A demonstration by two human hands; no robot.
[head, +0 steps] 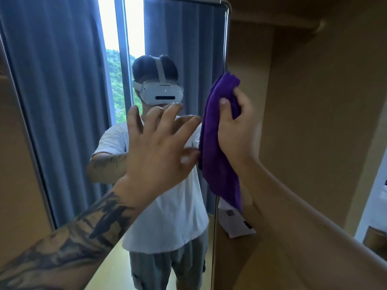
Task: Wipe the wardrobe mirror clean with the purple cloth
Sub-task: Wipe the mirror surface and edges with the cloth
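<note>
The tall wardrobe mirror with a thin silver metal frame and rounded top corner (pixel 69 114) fills the left and middle of the view, its long axis running top to bottom and its glass facing the person. It reflects grey-blue pleated curtains, a bright window strip with green trees, and the person in a white T-shirt, grey shorts and a white headset. To the right of the frame stands the plain tan wooden wardrobe interior (pixel 310 126), its panels bare of any writing.

The long purple microfibre cloth (pixel 217 155) hangs at the mirror's right edge, overlapping the frame, its long axis nearly vertical; the bunched top end points up and the loose tail droops to a point below. Whether it presses on the glass cannot be told.

The tattooed left forearm leads to the left hand (pixel 159 149), raised before the glass with fingers spread wide apart and holding nothing; whether its fingertips touch the mirror is unclear. The right hand (pixel 234 126) is clamped around the upper part of the cloth, thumb across the front of the fabric and fingers wrapped behind. The two hands are near each other but apart.

Low on the wardrobe floor lies a small white paper slip with dark printed marks (pixel 238 223), too blurred to read.
</note>
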